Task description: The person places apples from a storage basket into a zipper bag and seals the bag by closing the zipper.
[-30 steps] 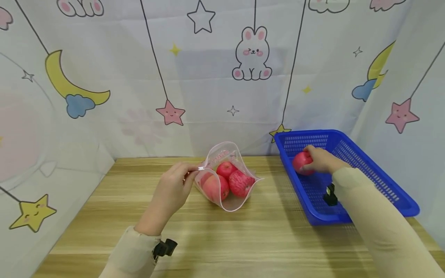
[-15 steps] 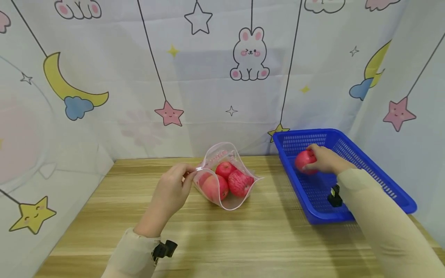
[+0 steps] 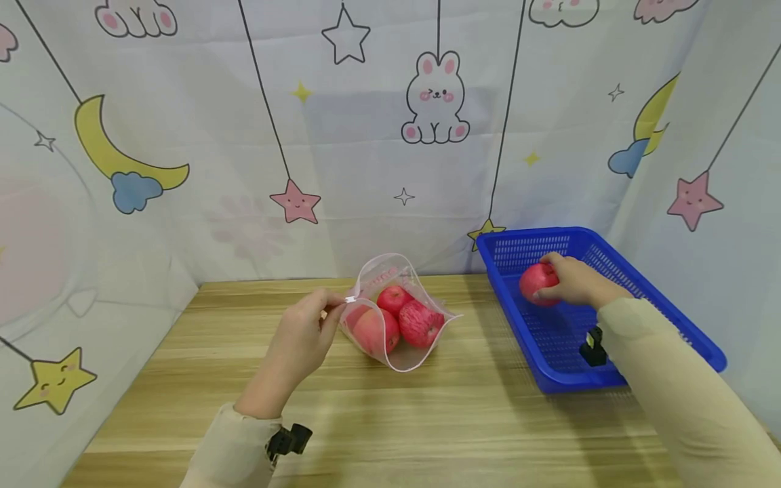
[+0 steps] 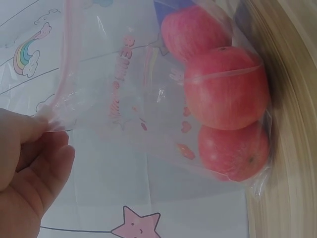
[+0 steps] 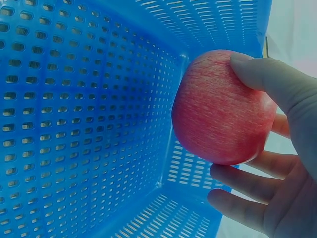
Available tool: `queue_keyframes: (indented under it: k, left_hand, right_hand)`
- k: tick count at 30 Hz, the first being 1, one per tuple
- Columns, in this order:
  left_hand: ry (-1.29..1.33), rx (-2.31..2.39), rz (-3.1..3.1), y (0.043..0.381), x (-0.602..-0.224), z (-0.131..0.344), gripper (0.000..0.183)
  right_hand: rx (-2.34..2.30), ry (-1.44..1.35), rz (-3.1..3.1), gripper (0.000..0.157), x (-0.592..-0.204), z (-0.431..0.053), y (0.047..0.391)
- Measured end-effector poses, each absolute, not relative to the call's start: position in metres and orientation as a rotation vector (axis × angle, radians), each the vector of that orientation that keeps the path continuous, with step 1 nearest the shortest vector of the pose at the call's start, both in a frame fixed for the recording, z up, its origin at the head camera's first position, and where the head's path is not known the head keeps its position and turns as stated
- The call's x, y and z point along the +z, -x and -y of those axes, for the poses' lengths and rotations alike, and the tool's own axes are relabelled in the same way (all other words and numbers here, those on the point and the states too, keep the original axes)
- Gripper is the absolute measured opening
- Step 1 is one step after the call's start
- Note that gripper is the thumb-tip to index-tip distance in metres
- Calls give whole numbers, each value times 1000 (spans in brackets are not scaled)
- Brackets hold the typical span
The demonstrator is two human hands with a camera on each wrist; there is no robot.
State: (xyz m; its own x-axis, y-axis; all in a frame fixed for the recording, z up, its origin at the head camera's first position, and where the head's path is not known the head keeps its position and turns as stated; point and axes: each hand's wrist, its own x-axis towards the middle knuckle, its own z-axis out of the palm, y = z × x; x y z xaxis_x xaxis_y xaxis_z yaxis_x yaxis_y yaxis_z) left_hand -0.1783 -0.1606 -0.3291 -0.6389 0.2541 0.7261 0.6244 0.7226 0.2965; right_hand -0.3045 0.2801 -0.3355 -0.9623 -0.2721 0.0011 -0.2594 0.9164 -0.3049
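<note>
My left hand point(image 3: 309, 330) pinches the zip corner of a clear zip-top bag point(image 3: 390, 266), whose mouth gapes wide. Inside the bag lie three red apples point(image 4: 227, 89), bunched at its bottom on the table. Over at the right, my right hand point(image 3: 576, 279) holds another red apple point(image 5: 223, 109) within the blue basket point(image 3: 518, 318). Thumb on one side and fingers on the other, it grips that apple near the basket's left wall. In the right wrist view no other fruit shows on the basket's perforated floor.
The wooden table point(image 3: 268, 420) runs under both bag and basket. Behind it hangs a white curtain point(image 3: 366, 156) printed with stars, moons and a rabbit. Each sleeve carries a small black wrist camera point(image 3: 289, 439).
The right hand has shifted slightly right with the apple, inside the basket. The left hand keeps its pinch on the bag, and the head view has drifted a little.
</note>
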Motion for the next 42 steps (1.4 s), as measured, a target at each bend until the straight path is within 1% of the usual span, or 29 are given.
queue_keyframes:
  k: [7, 16, 24, 42]
  left_hand:
    - [721, -742, 2198, 179, -327, 160, 18]
    - [746, -752, 2188, 180, -328, 163, 19]
    - [748, -723, 2185, 179, -331, 164, 28]
    - [750, -707, 2197, 179, -331, 164, 26]
  right_hand:
    - [-477, 425, -3032, 73, -332, -279, 302]
    - [-481, 432, -3036, 73, -330, -279, 298]
    - [-484, 433, -3023, 71, -328, -279, 295]
    - [-503, 427, -3034, 71, -324, -280, 287]
